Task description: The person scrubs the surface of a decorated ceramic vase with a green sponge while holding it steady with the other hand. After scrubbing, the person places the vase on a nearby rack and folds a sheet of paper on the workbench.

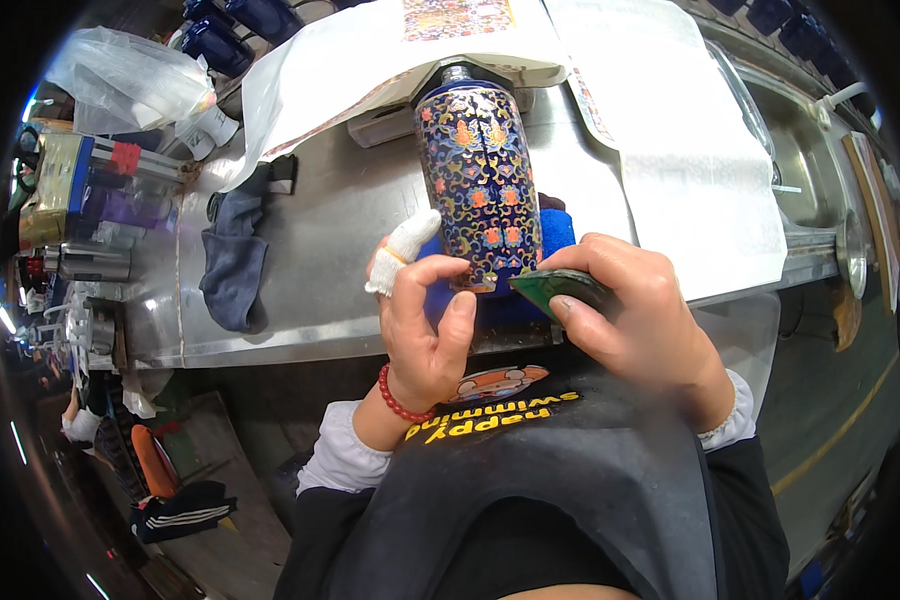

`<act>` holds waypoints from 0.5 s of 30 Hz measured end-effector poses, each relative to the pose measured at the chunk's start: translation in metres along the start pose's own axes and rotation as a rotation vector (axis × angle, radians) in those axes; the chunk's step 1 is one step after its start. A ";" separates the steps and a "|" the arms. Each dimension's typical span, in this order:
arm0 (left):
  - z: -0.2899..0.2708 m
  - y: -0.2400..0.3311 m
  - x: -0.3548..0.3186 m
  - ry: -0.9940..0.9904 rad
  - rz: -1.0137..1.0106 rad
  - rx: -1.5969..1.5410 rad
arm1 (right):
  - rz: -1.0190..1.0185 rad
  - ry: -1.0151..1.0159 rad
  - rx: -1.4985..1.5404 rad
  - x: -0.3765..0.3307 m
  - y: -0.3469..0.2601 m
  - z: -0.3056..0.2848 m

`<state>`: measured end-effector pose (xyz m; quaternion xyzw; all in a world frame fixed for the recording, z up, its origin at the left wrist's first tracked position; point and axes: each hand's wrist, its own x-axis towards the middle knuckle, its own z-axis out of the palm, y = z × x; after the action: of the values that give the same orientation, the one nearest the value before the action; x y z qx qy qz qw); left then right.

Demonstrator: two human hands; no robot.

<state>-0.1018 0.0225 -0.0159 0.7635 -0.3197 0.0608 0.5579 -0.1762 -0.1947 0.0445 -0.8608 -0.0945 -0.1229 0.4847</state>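
Observation:
A tall dark-blue vase [480,180] with orange flowers and gold scrollwork lies on its side on the metal workbench [340,230], its base toward me, resting on a blue cloth [555,232]. My left hand [425,320] grips the vase's base from the left; its forefinger wears a white bandage wrap [402,250], and a red bead bracelet [395,400] circles the wrist. My right hand [635,320] holds a small dark green abrasive pad [555,290] pressed against the bottom edge of the vase.
White paper sheets [670,150] cover the bench behind and to the right of the vase. A dark grey rag [232,262] lies at the left. Bottles and boxes [80,190] crowd the far left, with a plastic bag [130,80] above. A metal sink [800,160] sits at the right.

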 end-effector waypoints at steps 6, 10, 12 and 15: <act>0.000 0.008 0.015 -0.047 0.058 0.150 | -0.051 -0.022 -0.049 0.005 -0.002 0.003; -0.001 0.011 0.017 -0.059 0.023 0.167 | -0.049 0.008 -0.130 0.008 -0.007 0.004; 0.000 0.011 0.016 -0.048 0.008 0.146 | -0.047 0.006 -0.150 0.009 -0.010 0.003; 0.002 0.011 0.017 -0.017 0.013 0.084 | -0.054 0.019 -0.161 0.009 -0.012 0.002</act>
<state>-0.0951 0.0117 0.0003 0.7845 -0.3267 0.0713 0.5223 -0.1702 -0.1863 0.0557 -0.8929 -0.1029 -0.1512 0.4115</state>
